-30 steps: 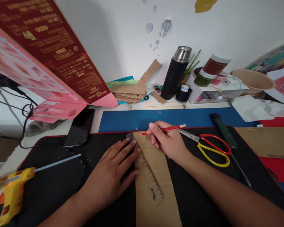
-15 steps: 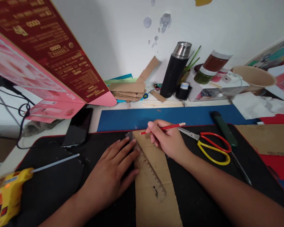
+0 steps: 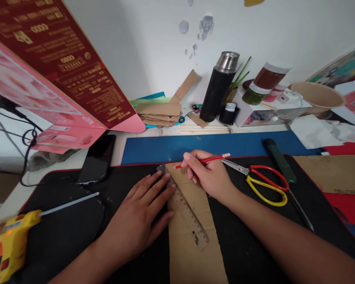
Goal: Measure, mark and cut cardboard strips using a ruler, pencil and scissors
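Observation:
A strip of brown cardboard (image 3: 192,260) lies lengthwise in front of me on the black mat (image 3: 121,260). Slanting across it is a clear plastic ruler (image 3: 189,213), its far end near the strip's upper left corner. My left hand (image 3: 148,207) lies flat with fingers stretched out, the fingertips pressing on the ruler's upper part. A red pencil (image 3: 211,158) is pinched in my right hand (image 3: 210,173), its point down by the cardboard's far end, right of the ruler. Whether the point touches the cardboard I cannot tell.
Scissors (image 3: 266,185) with red and yellow handles and a green-handled tool (image 3: 284,169) lie right. A yellow glue gun (image 3: 14,236) with its glue stick and a phone (image 3: 97,157) are left. Behind stand a black thermos (image 3: 217,90), cardboard scraps (image 3: 159,112) and paint jars (image 3: 266,83).
The ruler's near end has shifted very slightly to the right. Both hands have stayed almost in place, the pencil still in the right one.

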Action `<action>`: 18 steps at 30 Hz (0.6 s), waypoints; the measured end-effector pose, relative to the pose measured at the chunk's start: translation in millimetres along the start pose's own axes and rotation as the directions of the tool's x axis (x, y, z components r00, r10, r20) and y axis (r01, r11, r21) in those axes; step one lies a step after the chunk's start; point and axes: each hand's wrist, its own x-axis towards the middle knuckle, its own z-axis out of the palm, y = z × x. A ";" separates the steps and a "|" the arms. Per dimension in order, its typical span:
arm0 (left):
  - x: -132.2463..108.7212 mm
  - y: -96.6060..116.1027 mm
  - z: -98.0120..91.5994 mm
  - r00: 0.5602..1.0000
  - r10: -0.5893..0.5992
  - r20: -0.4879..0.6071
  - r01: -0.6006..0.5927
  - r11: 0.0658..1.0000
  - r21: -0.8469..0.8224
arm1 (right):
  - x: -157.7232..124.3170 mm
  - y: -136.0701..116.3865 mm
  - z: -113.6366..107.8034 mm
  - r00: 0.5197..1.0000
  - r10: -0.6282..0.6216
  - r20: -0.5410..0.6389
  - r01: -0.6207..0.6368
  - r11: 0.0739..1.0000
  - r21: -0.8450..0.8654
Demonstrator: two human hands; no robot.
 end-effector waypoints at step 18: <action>-0.1 0.6 0.5 1.000 -0.006 0.005 0.006 1.000 -0.013 | -0.2 0.6 0.1 1.000 -0.021 0.009 0.022 0.999 -0.024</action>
